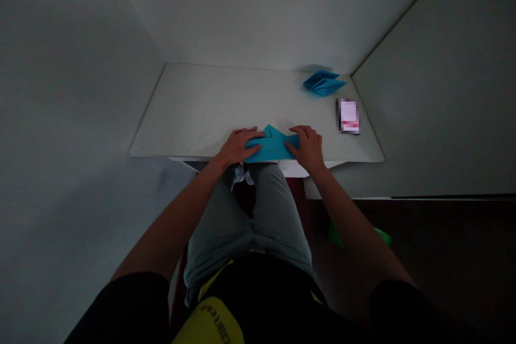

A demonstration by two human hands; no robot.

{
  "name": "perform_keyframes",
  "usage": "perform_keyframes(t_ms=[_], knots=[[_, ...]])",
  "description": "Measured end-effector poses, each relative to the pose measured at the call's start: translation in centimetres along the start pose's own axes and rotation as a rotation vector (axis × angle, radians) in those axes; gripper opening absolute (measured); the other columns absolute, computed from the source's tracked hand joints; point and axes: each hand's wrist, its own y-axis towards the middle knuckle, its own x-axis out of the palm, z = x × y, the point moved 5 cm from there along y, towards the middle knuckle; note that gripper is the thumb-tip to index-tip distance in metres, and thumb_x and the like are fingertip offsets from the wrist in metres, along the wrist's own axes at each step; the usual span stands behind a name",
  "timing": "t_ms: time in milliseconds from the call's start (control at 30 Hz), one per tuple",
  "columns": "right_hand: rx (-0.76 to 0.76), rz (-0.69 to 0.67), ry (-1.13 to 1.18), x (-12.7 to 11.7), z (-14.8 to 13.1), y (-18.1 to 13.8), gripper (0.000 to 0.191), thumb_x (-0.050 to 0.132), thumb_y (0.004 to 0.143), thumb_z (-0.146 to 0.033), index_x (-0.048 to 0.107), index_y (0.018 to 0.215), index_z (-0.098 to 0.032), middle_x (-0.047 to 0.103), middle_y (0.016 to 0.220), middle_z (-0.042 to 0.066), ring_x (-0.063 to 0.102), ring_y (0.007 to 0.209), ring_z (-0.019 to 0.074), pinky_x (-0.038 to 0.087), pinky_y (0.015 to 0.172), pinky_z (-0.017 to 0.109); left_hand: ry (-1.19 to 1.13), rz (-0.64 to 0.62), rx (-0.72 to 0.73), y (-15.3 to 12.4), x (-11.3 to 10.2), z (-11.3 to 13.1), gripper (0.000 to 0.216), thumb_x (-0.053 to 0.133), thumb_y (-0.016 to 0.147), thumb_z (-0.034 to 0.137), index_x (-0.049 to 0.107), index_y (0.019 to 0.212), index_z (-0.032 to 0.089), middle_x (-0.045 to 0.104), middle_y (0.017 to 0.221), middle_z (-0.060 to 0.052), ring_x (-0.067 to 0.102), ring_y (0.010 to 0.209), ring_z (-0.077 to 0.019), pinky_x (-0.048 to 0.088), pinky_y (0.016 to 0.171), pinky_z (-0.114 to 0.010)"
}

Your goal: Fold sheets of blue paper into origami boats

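A partly folded sheet of blue paper (pixel 274 148) lies at the near edge of the desk, with a pointed flap standing out on its far side. My left hand (pixel 241 145) grips its left end, thumb on the paper's face and fingers along the upper edge. At the right end, my right hand (pixel 308 146) pinches the paper between a bent thumb and curled fingers. Both hands rest close to the desk top, and parts of the sheet's ends are hidden beneath them.
The white desk (pixel 193 107) is hemmed in by walls at the back and sides. Near its back right corner sits a folded blue paper boat (pixel 324 84). A phone with a lit, blurred screen (pixel 349 116) lies at the right. Something green (pixel 382 236) is on the dark floor.
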Motion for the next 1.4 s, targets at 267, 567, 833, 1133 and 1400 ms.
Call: perform_keyframes(t_ms=[267,567,833,1133,1400], knots=[[-0.22,-0.178,0.007,3.2,-4.9,-3.1,0.047,0.05,0.119,-0.043,0.066,0.161,-0.03,0.065,0.171,0.013,0.061,0.156,0.0372,0.047,0.127,0.063,0.031,0.045,0.03,0.0,0.3,-0.3,0.052,0.067,0.106,0.036,0.069,0.158,0.031,0.07,0.166,-0.007,0.061,0.16,-0.0298,0.041,0.137,-0.056],[-0.202,-0.138,0.031,3.0,-2.1,-3.8,0.071,0.051,0.117,-0.061,0.044,0.18,-0.029,0.052,0.182,0.013,0.049,0.17,0.0368,0.04,0.138,0.068,0.073,0.034,0.073,-0.2,0.0,0.7,0.045,0.062,0.11,0.037,0.074,0.153,0.034,0.072,0.164,-0.003,0.058,0.162,-0.0275,0.039,0.137,-0.055],[-0.25,-0.15,-0.016,3.3,-1.4,-4.0,0.111,0.07,0.099,-0.083,0.034,0.183,-0.02,0.042,0.186,0.021,0.041,0.173,0.0439,0.031,0.143,0.069,0.179,-0.081,0.229,-2.5,0.7,2.0,0.077,0.085,0.096,0.066,0.067,0.163,0.032,0.058,0.178,-0.006,0.047,0.17,-0.035,0.031,0.143,-0.056],[-0.27,-0.183,0.024,3.0,-0.2,-4.1,0.073,0.068,0.106,-0.046,0.052,0.173,-0.023,0.053,0.18,0.017,0.051,0.167,0.0402,0.043,0.135,0.068,0.226,-0.087,0.207,-4.4,1.4,2.0,0.065,0.074,0.097,0.012,0.071,0.158,0.034,0.048,0.184,-0.005,0.047,0.171,-0.029,0.033,0.143,-0.056],[-0.063,-0.194,0.192,-2.1,-1.1,-1.6,0.038,0.063,0.111,-0.052,0.081,0.128,-0.024,0.087,0.119,0.012,0.083,0.101,0.0331,0.065,0.095,0.05,-0.309,0.322,-0.06,-2.3,-2.1,1.3,0.032,0.067,0.108,0.048,0.085,0.109,0.021,0.088,0.113,-0.008,0.082,0.108,-0.0276,0.063,0.104,-0.042]])
